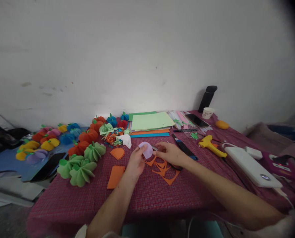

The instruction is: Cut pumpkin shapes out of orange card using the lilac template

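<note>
My left hand (pixel 136 161) pinches a small pale purple paper piece (pixel 147 149) above the red checked tablecloth (pixel 147 195). My right hand (pixel 169 154) is closed around scissors (pixel 175 166), whose dark handle shows under the palm, with the blade tip at the purple piece. Orange paper offcuts (pixel 164 170) lie under both hands. An orange rounded cutout (pixel 117 153) and a folded orange sheet (pixel 115 176) rest to the left of my left hand.
Green paper pumpkins (pixel 81 165) and several coloured ones (pixel 48 140) sit left. Stacked coloured sheets (pixel 151 124) lie behind. A yellow glue gun (pixel 210 145), white power bank (pixel 251 166), phone (pixel 197 120), paper cup (pixel 208 112) and black bottle (pixel 207 98) stand on the right.
</note>
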`<state>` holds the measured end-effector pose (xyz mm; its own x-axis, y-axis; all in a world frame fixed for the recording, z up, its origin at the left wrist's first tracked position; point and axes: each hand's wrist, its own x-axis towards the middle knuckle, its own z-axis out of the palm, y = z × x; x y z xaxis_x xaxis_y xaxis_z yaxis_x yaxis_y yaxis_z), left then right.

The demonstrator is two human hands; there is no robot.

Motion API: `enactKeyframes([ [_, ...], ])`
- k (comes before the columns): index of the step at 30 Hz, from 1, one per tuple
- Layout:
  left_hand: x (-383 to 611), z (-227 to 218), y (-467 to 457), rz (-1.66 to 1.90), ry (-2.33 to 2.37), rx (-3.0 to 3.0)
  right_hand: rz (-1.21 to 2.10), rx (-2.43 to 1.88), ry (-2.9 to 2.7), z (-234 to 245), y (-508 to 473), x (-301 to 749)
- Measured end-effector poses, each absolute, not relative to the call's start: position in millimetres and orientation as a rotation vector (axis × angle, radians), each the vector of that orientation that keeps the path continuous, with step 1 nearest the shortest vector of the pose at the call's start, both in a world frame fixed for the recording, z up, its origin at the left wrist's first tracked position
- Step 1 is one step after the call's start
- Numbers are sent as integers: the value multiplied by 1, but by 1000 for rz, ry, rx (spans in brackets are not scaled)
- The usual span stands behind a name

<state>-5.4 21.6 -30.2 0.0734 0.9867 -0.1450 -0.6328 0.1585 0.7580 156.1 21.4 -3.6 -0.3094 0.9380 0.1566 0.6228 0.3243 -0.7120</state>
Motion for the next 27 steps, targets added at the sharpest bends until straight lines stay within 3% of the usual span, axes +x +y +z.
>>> enactKeyframes([
  [5, -2, -26, 18, 1353, 785, 740, 1165, -1080, -1663, -22, 35, 132],
  [13, -2, -31, 19, 1599, 1112, 1044, 1368, -1005, -1285, -33, 42, 141],
  [27, 1, -37, 16, 1518, 1442, 1478, 1568, -811, -1084, -41, 39, 131],
])
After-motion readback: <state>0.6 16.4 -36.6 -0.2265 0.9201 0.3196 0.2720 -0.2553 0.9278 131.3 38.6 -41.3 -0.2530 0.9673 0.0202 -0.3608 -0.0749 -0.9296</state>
